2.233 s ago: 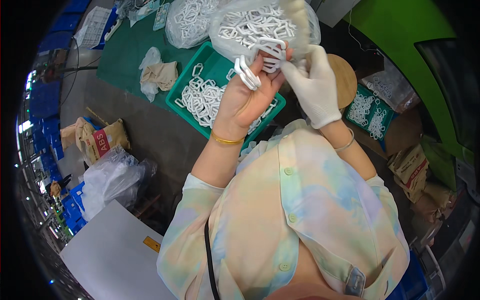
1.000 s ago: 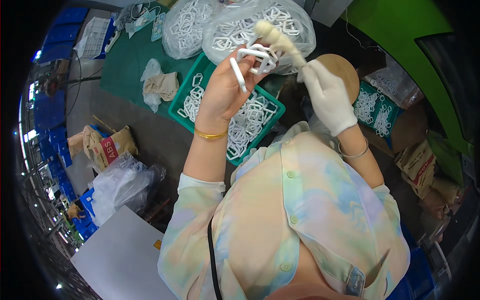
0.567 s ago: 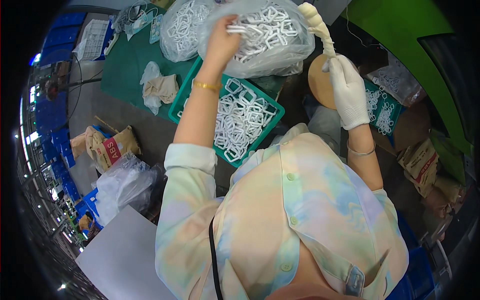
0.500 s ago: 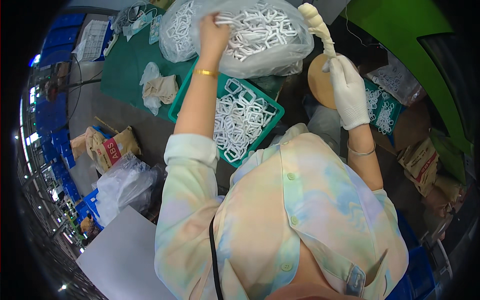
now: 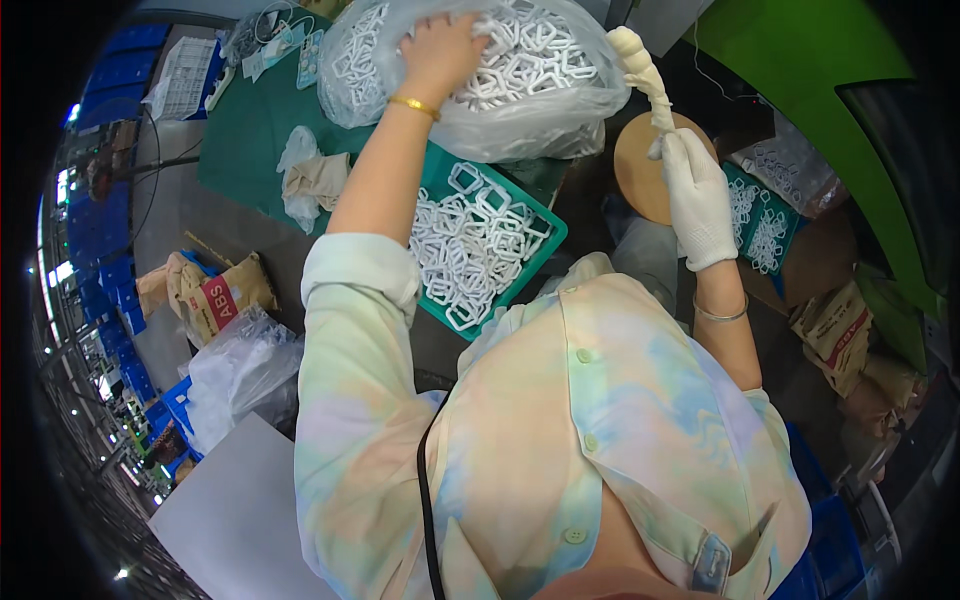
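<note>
White plastic links are being held in a mound by a large clear plastic bag at the far edge. Over its left side, the bare left hand is being laid with fingers spread; whether any link is being touched beneath the palm cannot be told. By the gloved right hand, a cream-coloured, knobbly-headed stick is being kept upright, its thin lower end being pinched between thumb and fingers.

Below the bag, more of these links are being contained by a green plastic crate, whose left part is being blocked from view by the left forearm. A second bag of links is being partly covered by the large one. Behind the glove, a round wooden seat is being partly hidden; farther right, smaller heaps of links are being held by another green tray, near a brown paper sack. On the green tabletop, a beige cloth is being overlapped with crumpled clear film, well apart from both hands.
</note>
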A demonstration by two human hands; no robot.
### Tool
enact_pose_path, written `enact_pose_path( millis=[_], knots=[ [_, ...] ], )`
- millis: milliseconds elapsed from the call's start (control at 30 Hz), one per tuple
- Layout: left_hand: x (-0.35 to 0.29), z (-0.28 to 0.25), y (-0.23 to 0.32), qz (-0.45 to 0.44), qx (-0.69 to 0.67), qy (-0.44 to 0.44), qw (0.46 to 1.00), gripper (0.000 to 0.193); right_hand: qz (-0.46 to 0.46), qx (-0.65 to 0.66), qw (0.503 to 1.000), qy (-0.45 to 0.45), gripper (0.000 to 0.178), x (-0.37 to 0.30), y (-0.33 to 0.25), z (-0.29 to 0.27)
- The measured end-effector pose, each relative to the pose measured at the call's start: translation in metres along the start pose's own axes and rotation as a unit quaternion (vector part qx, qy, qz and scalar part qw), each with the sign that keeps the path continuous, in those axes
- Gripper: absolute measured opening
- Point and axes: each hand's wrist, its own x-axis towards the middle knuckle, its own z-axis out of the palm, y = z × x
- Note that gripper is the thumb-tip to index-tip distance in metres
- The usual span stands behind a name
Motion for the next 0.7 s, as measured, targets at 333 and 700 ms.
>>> enact_pose_path(
  millis=[333,700],
  knots=[
    [-0.013,0.011,0.026,0.112,-0.126,0.002,0.986,0.06,0.011,-0.02,0.999,-0.024,0.03,-0.003,-0.005,0.001],
    [-0.04,0.002,0.02,-0.006,-0.096,-0.047,0.994,0.058,-0.006,-0.009,1.0,-0.023,0.03,-0.012,-0.001,0.002]
  ],
)
